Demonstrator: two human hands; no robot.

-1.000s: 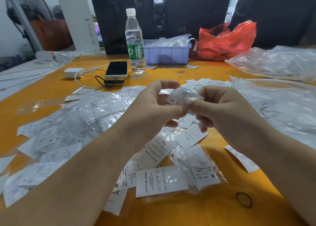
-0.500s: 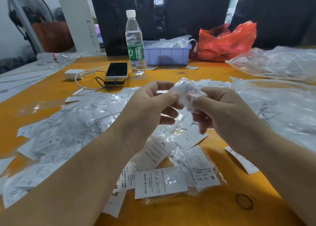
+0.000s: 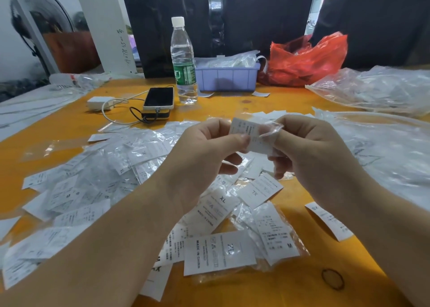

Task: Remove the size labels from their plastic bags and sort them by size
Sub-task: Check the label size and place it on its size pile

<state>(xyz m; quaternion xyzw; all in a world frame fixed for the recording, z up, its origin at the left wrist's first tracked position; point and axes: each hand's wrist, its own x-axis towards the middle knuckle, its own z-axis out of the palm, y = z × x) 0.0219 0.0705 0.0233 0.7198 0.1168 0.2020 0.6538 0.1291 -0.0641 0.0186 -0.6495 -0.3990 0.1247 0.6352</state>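
Observation:
Above the middle of the orange table point(image 3: 69, 130), my left hand point(image 3: 204, 157) pinches a white size label point(image 3: 250, 134) between thumb and fingers. My right hand point(image 3: 311, 153) pinches the small clear plastic bag point(image 3: 271, 130) that wraps the label's right end. Below the hands lie loose labels marked XL point(image 3: 220, 207), a bagged XL label point(image 3: 221, 252) and a bagged M label point(image 3: 277, 232). A wide heap of bagged labels point(image 3: 88, 176) covers the table's left half.
At the back stand a water bottle point(image 3: 183, 62), a phone point(image 3: 159, 98) on a power bank with a white charger point(image 3: 100, 103), a purple bin point(image 3: 226, 76) and a red bag point(image 3: 307, 60). Large clear bags point(image 3: 384, 155) fill the right side.
The hands have turned the bagged label and pulled apart slightly. More of the white label now shows out of the bag on the left-hand side.

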